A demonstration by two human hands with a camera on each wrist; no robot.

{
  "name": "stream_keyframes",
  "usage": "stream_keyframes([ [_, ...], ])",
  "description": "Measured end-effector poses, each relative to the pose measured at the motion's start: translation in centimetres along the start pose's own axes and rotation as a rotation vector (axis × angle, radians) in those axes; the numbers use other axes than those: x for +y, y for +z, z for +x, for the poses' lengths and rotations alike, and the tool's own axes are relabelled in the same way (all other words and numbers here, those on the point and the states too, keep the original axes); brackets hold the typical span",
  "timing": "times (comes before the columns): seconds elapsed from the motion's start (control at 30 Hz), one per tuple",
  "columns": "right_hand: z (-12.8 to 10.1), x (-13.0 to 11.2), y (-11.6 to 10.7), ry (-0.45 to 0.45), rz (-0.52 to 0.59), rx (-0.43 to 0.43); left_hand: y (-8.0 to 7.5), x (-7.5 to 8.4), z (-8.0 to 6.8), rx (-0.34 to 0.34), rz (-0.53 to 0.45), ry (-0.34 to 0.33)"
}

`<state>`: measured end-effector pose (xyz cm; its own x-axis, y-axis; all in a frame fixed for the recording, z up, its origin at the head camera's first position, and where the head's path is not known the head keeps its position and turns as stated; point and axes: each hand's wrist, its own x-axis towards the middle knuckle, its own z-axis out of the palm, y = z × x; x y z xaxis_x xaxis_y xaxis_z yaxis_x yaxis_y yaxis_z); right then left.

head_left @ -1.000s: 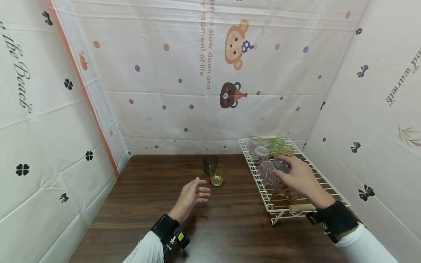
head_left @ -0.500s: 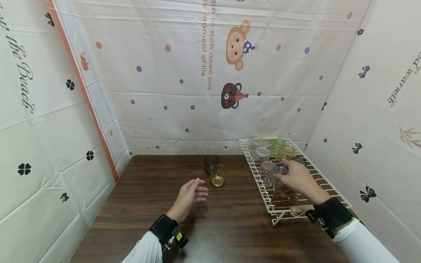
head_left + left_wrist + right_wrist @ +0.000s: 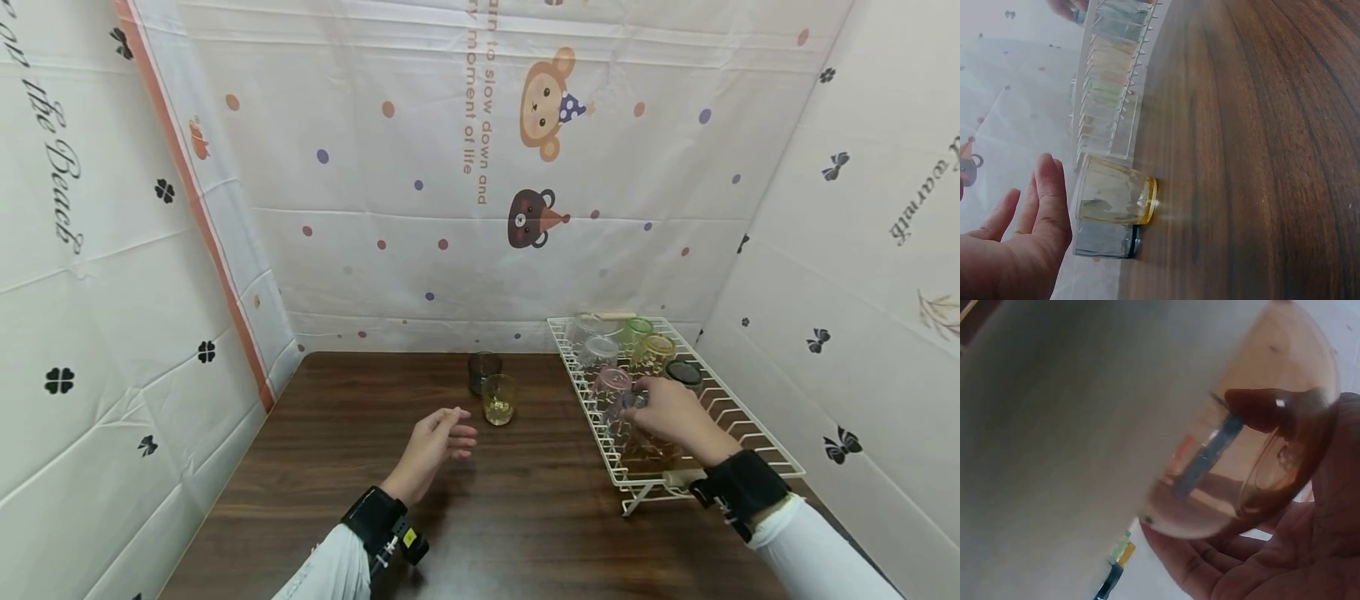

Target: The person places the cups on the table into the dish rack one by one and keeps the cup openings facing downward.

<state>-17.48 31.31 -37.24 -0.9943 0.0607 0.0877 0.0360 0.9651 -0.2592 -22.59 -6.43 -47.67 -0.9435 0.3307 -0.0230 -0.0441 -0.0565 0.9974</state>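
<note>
Clear glass (image 3: 626, 421) gripped in right hand (image 3: 670, 414) fingers (image 3: 637, 406), low over near end of rack (image 3: 738, 425), not released. Left hand (image 3: 433, 443) relaxed, holding nothing, hovering over tabletop (image 3: 360, 467) just short of yellow glass (image 3: 498, 398); dark glass (image 3: 482, 371) right behind it. Judging by layout: several glasses already racked, two on tabletop left. Pink glass (image 3: 611, 382) and amber one (image 3: 654, 348) crowd the slot; tight placement.

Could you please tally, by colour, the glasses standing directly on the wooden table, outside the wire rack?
Yellow glass: 1
Dark grey glass: 1
Total: 2
</note>
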Motion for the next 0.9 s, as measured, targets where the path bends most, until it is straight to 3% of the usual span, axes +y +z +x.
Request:
stream_keyframes([
  [0.4, 0.2, 0.2, 1.2, -0.046, -0.035, -0.019, 0.8, -0.5, -0.7, -0.014, 0.233, 0.191],
  [0.67, -0.2, 0.2, 0.8, -0.057, -0.039, -0.041, 0.7, -0.4, 0.1, -0.003, 0.325, 0.227],
  [0.9, -0.7, -0.1, 0.6, -0.098, -0.031, -0.014, 1.4, 0.5, 0.6, 0.026, 0.545, 0.283],
])
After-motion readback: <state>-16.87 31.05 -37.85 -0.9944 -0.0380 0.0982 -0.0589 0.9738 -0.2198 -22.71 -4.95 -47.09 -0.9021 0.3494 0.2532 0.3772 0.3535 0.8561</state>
